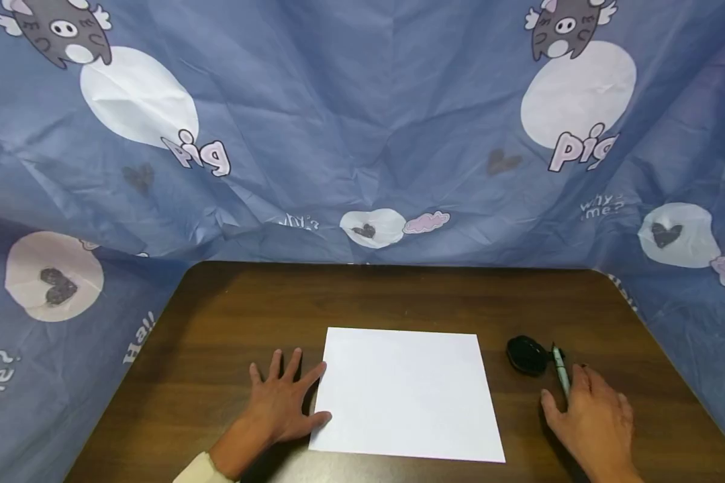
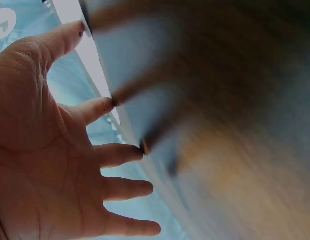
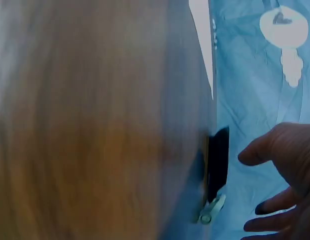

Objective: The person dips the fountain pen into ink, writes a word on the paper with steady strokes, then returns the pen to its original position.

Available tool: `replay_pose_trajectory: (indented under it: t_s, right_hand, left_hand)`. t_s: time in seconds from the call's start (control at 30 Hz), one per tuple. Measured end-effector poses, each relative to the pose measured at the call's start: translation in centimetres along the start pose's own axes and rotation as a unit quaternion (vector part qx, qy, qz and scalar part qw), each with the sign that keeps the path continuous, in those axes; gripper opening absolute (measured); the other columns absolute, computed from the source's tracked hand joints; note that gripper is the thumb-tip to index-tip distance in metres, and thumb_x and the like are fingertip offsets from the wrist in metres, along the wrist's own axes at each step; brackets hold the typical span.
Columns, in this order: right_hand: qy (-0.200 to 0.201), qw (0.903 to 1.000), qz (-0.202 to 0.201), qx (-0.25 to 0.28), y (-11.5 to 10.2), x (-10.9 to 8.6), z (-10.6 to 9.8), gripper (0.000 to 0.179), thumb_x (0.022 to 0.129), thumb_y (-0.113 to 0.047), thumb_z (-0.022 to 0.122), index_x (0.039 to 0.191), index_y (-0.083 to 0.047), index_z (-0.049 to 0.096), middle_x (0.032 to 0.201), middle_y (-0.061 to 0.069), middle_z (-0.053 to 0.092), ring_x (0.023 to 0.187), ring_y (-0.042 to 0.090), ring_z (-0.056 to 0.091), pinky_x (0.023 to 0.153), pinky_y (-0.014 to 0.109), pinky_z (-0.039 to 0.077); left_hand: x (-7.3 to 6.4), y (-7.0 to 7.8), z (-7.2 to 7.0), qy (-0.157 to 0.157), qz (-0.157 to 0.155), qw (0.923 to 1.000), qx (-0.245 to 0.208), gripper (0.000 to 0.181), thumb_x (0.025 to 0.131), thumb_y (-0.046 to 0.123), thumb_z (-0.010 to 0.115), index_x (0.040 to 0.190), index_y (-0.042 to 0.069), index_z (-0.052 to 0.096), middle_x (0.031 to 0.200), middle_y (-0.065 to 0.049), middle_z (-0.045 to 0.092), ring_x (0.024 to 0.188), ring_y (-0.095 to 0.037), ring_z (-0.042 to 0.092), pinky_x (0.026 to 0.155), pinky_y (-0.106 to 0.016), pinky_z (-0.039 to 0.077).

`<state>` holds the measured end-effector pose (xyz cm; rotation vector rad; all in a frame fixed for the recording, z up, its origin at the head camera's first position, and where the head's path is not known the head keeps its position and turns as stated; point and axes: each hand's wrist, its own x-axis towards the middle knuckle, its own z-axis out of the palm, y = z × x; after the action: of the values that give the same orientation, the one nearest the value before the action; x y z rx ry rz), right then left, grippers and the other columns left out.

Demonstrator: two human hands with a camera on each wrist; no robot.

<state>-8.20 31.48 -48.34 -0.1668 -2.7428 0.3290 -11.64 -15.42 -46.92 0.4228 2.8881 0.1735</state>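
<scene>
A blank white sheet of paper (image 1: 405,396) lies on the brown wooden table (image 1: 362,295). My left hand (image 1: 284,406) is spread at its left side, with the thumb and index fingertips at the paper's edge. The left wrist view shows the same hand (image 2: 55,150) palm-on, its fingers straight and apart. A pale green pen (image 1: 560,370) lies right of the paper, its tip pointing away from me. My right hand (image 1: 595,422) is just over the pen's near end, fingers loosely bent. In the right wrist view a gap shows between that hand (image 3: 290,185) and the pen (image 3: 212,210).
A black, rounded, faceted object (image 1: 527,355) sits between the paper and the pen, close beside the pen's tip. A blue cloth (image 1: 362,134) printed with pigs and hearts hangs behind the table and along both sides.
</scene>
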Motion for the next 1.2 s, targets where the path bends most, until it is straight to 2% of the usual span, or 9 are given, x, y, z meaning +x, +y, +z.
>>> replay_pose_trajectory:
  t_s: [0.1, 0.17, 0.3, 0.4, 0.57, 0.8, 1.0, 1.2]
  right_hand:
    - [-0.017, 0.9995, 0.026, 0.002, 0.9, 0.1, -0.1, 0.063, 0.079, -0.025, 0.076, 0.115, 0.021, 0.052, 0.109, 0.042, 0.054, 0.087, 0.061, 0.056, 0.068, 0.071, 0.041]
    - [-0.065, 0.9962, 0.058, 0.011, 1.3, 0.3, -0.3, 0.066, 0.084, -0.028, 0.073, 0.12, 0.022, 0.048, 0.111, 0.043, 0.051, 0.086, 0.062, 0.055, 0.065, 0.069, 0.043]
    - [-0.146, 0.9844, 0.095, 0.025, 1.8, 0.7, -0.2, 0.059, 0.09, -0.03, 0.068, 0.115, 0.021, 0.049, 0.093, 0.034, 0.056, 0.072, 0.047, 0.059, 0.054, 0.058, 0.046]
    - [-0.173, 0.9797, 0.099, 0.023, 2.2, 0.6, 0.0, 0.053, 0.09, -0.029, 0.069, 0.105, 0.019, 0.054, 0.082, 0.025, 0.056, 0.067, 0.038, 0.059, 0.051, 0.053, 0.046]
    - [-0.193, 0.9753, 0.106, 0.014, 2.8, 0.6, 0.1, 0.051, 0.09, -0.03, 0.07, 0.105, 0.018, 0.058, 0.087, 0.027, 0.059, 0.071, 0.045, 0.061, 0.052, 0.055, 0.047]
    - [-0.202, 0.9725, 0.114, 0.024, 3.1, 1.0, 0.1, 0.034, 0.093, -0.027, 0.066, 0.089, 0.006, 0.064, 0.084, 0.02, 0.056, 0.069, 0.033, 0.057, 0.05, 0.049, 0.044]
    - [-0.186, 0.9754, 0.116, 0.028, 2.9, 1.0, 0.2, 0.026, 0.093, -0.023, 0.065, 0.082, 0.001, 0.065, 0.082, 0.019, 0.056, 0.069, 0.034, 0.058, 0.05, 0.049, 0.044]
    - [-0.216, 0.9671, 0.132, 0.026, 2.9, 1.2, -0.1, 0.027, 0.093, -0.023, 0.063, 0.081, 0.001, 0.064, 0.08, 0.016, 0.054, 0.066, 0.03, 0.055, 0.05, 0.045, 0.043]
  left_hand:
    - [0.1, 0.1, -0.1, -0.009, -0.004, 0.9999, 0.0, 0.081, 0.084, 0.07, 0.061, 0.152, 0.031, 0.043, 0.158, -0.022, 0.031, 0.14, -0.054, 0.029, 0.097, -0.082, 0.019]
    - [0.2, 0.1, -0.1, -0.014, -0.007, 0.9999, 0.001, 0.081, 0.084, 0.07, 0.062, 0.152, 0.031, 0.042, 0.158, -0.022, 0.031, 0.139, -0.054, 0.032, 0.097, -0.082, 0.02]
    - [0.2, 0.0, -0.5, -0.025, -0.014, 0.9995, 0.012, 0.083, 0.083, 0.071, 0.061, 0.152, 0.03, 0.042, 0.158, -0.022, 0.031, 0.137, -0.054, 0.035, 0.097, -0.082, 0.021]
    - [0.0, 0.0, -0.5, -0.038, -0.015, 0.999, 0.019, 0.084, 0.083, 0.072, 0.06, 0.153, 0.031, 0.04, 0.159, -0.021, 0.03, 0.137, -0.054, 0.034, 0.096, -0.082, 0.021]
    - [0.0, 0.1, -0.4, -0.051, -0.022, 0.9985, 0.001, 0.083, 0.084, 0.072, 0.06, 0.154, 0.032, 0.038, 0.16, -0.021, 0.027, 0.139, -0.054, 0.032, 0.096, -0.082, 0.019]
    - [0.2, 0.1, -0.7, -0.044, -0.024, 0.9987, 0.001, 0.084, 0.084, 0.071, 0.06, 0.154, 0.031, 0.039, 0.161, -0.02, 0.026, 0.139, -0.054, 0.031, 0.096, -0.083, 0.019]
    - [0.2, 0.1, -0.7, -0.047, -0.028, 0.9985, 0.003, 0.084, 0.084, 0.071, 0.06, 0.154, 0.031, 0.038, 0.161, -0.02, 0.025, 0.14, -0.053, 0.029, 0.095, -0.083, 0.02]
    - [0.1, 0.1, -0.7, -0.053, -0.031, 0.9981, 0.002, 0.084, 0.084, 0.071, 0.06, 0.154, 0.031, 0.037, 0.162, -0.019, 0.024, 0.141, -0.053, 0.029, 0.095, -0.083, 0.021]
